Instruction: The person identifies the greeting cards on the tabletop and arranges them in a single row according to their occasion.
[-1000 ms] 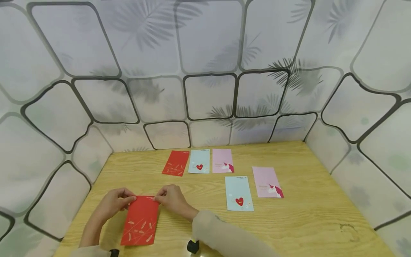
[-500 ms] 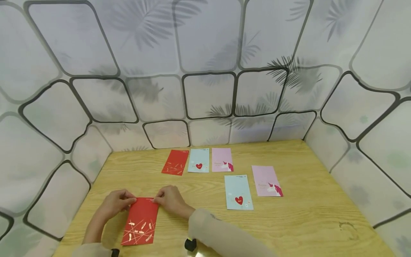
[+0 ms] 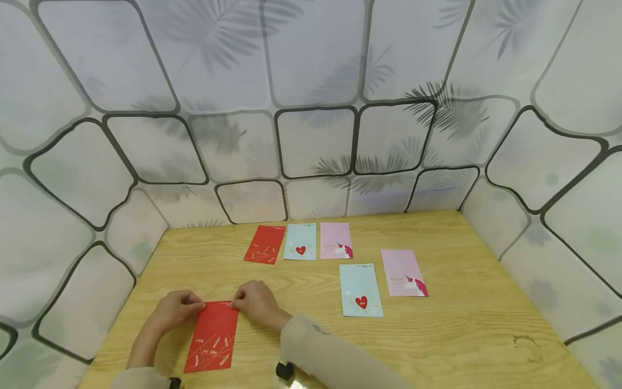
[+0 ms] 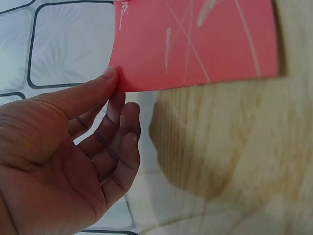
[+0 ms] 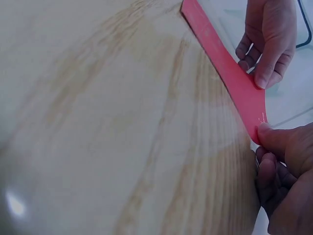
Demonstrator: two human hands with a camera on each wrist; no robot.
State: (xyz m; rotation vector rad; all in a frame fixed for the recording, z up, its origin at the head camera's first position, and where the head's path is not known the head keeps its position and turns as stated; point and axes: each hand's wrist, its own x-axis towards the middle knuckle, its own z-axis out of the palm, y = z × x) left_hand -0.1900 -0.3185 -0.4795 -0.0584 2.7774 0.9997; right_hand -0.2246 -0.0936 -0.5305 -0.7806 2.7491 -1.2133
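A red envelope (image 3: 213, 335) with gold feather marks and thin lines lies at the table's near left, its top edge lifted. My left hand (image 3: 174, 312) pinches the top left corner between thumb and fingers; the left wrist view shows the thumb (image 4: 93, 93) on the printed face. The top right corner is pinched by my right hand (image 3: 259, 305). In the right wrist view the envelope (image 5: 230, 73) slopes up from the wood toward both hands, and the right thumb (image 5: 276, 138) presses on its face.
Across the wooden table (image 3: 466, 335), a second red envelope (image 3: 264, 245), a light blue one (image 3: 300, 241) and a pink one (image 3: 336, 240) lie in a back row. Another light blue envelope (image 3: 361, 290) and pink envelope (image 3: 404, 273) lie nearer, to the right. Patterned cloth walls (image 3: 316, 140) enclose the table.
Both hands keep their pinch on the red envelope's top corners. The envelope's top edge and the hands shift slightly toward the near side; the view tilts a little. The other envelopes stay put.
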